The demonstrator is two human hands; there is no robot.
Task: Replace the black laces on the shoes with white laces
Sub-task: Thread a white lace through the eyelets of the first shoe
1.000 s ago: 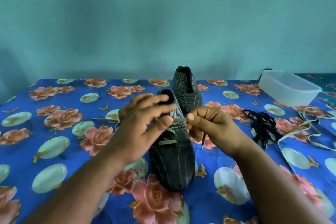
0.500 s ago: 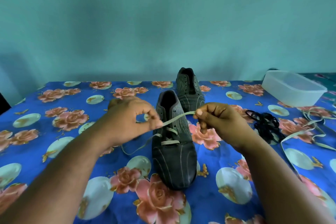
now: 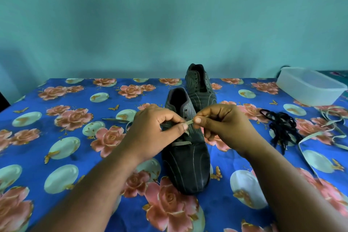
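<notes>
Your left hand (image 3: 150,133) and right hand (image 3: 222,128) each pinch the white lace (image 3: 189,122) above the near shoe (image 3: 188,160) on the desk (image 3: 56,156). Risk: the flat tip twists, misses its eyelet, or uneven tension pulls the threaded rows loose.

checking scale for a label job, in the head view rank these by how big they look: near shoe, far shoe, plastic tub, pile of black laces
1. near shoe
2. plastic tub, though nearness flatters the shoe
3. far shoe, partly hidden behind the near one, and pile of black laces: too close to rank
</notes>
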